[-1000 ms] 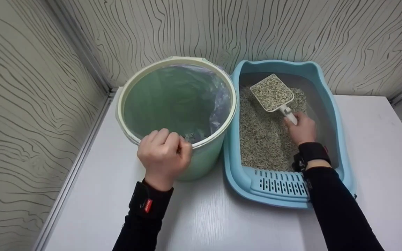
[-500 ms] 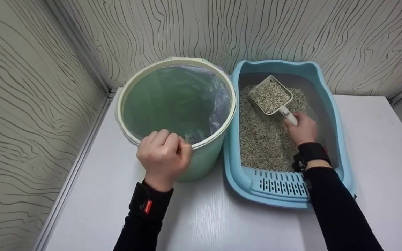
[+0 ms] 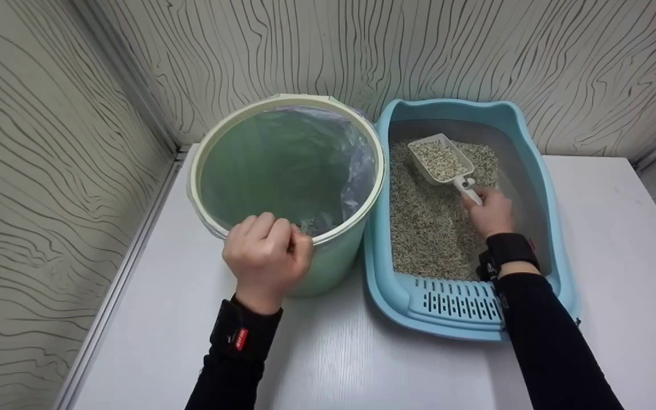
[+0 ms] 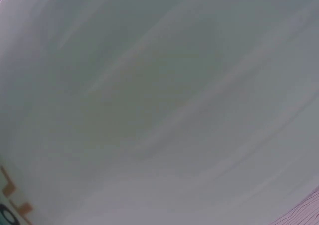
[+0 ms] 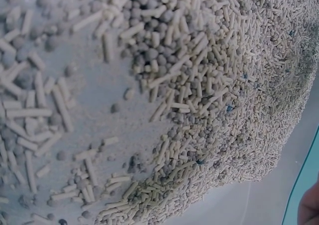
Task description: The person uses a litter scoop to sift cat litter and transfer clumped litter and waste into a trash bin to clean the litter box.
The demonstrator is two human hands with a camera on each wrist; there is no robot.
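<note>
My left hand (image 3: 267, 254) grips the near rim of a pale green bucket (image 3: 333, 259) lined with a clear plastic bag (image 3: 356, 171). The left wrist view shows only the bucket's blurred green wall (image 4: 159, 105). My right hand (image 3: 490, 212) holds the handle of a white scoop (image 3: 441, 160) that carries some litter pellets. The scoop is low over the litter (image 3: 425, 228) at the far end of a light blue litter box (image 3: 453, 304). The right wrist view is filled with beige pellets (image 5: 199, 85) seen close up.
Bucket and litter box stand side by side on a white table (image 3: 328, 364), in a corner of walls (image 3: 37, 142) with wavy line pattern. A slotted step (image 3: 456, 299) forms the litter box's near edge. Bare tabletop lies in front and to the right (image 3: 624, 239).
The scoop has dropped lower and tipped toward the litter, with fewer pellets showing in it than one second ago. My left hand has stayed on the bucket rim.
</note>
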